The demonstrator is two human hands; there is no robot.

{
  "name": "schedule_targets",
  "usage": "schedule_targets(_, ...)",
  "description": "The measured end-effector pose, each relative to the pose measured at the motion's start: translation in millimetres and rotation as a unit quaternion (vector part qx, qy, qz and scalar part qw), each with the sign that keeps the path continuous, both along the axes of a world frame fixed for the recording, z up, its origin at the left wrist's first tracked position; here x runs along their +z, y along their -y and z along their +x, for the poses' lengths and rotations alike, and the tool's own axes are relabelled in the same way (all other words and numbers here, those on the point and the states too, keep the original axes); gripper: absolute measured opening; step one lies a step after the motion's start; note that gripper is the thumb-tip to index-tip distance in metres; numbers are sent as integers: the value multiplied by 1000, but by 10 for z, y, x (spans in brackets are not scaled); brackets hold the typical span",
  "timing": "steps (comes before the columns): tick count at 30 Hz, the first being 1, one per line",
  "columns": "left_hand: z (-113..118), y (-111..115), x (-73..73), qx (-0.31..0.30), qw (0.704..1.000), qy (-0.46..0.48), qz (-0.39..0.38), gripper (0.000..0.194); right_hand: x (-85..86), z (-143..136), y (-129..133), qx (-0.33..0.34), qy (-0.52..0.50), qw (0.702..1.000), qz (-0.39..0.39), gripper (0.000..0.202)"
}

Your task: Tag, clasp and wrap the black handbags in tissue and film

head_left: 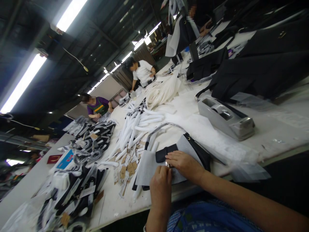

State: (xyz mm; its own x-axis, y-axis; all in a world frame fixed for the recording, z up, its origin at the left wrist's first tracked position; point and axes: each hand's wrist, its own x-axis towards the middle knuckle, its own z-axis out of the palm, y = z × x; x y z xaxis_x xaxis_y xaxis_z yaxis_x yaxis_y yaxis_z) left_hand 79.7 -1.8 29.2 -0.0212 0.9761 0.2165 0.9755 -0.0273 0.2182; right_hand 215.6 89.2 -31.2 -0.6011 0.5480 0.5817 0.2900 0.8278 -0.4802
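Note:
A black handbag (204, 156) lies in front of me on the table, with a pale grey sheet (147, 167) over its face and its wrapped handle (158, 129) arching away. Across the sheet lies a short black flap (161, 155) with a shiny metal clasp (167, 164) at its near end. My left hand (160, 183) is closed in a pinch at the clasp; its fingertips are partly hidden. From the right, my right hand (184, 164) curls its fingers over the end of the flap, beside the clasp. Its thumb is mostly hidden.
A grey tape dispenser (224, 117) stands right of the bag. White padded tubes (131, 129), loose tags (127, 170) and heaped wrapped black straps (72, 193) lie left. More black bags (260, 67) lie at right. Two co-workers (98, 106) sit across the table; another person is at the upper right.

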Motion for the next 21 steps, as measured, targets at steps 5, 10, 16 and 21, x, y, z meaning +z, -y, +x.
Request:
schedule_targets(5,-112,-67,-12,-9,998,66,-16,17,-12,1,2,-2,-7,1000,0,32)
schedule_targets(10,-204,-94,-24,25,988,153,-23,18,-25,17,-8,-4,-16,1000,-9,32)
schedule_targets(16,-301,-189,-74,70,957,272,-67,24,8,38,1,-24,-19,999,-33,39)
schedule_targets(21,-359,-374,-52,82,923,346,-149,28,20,44,20,-35,-14,998,-42,55)
